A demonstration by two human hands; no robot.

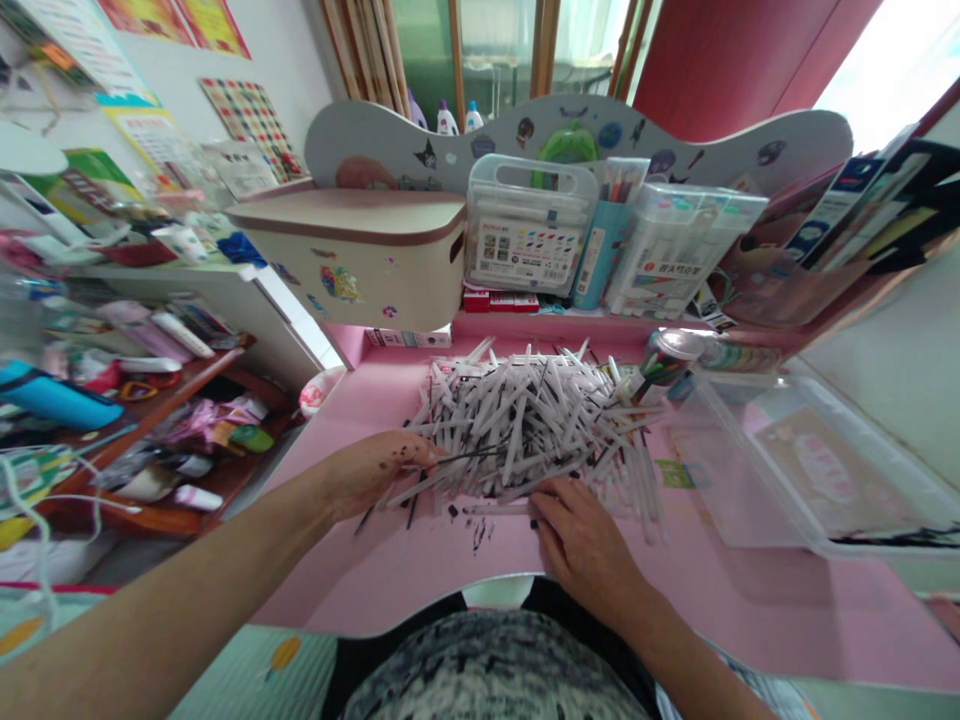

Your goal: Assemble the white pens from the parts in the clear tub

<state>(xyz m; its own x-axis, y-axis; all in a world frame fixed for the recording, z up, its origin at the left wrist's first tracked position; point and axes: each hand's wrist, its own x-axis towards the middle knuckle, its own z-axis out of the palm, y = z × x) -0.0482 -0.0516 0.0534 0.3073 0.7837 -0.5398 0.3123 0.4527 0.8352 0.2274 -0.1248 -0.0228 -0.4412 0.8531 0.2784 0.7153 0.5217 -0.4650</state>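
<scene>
A heap of slim white-grey pen barrels (525,410), mixed with thin dark sticks, covers the middle of the pink desk. At the heap's left front, my left hand (379,468), marked with dark smudges, pinches a thin black stick (472,456) that points right across the pens. My right hand (581,530) rests at the heap's front edge, fingers curled on the right end of a white pen barrel (495,510) lying flat. A dark spot shows at its fingertips; I cannot make out what it is. Small black bits and smears (478,538) lie on the desk before me.
A clear plastic bin (810,550) stands on the right, near a round can (667,355). On the back ledge are a beige lidded box (360,270), a clear marker case (525,230) and a pen holder (780,285). Cluttered shelves (202,390) stand left.
</scene>
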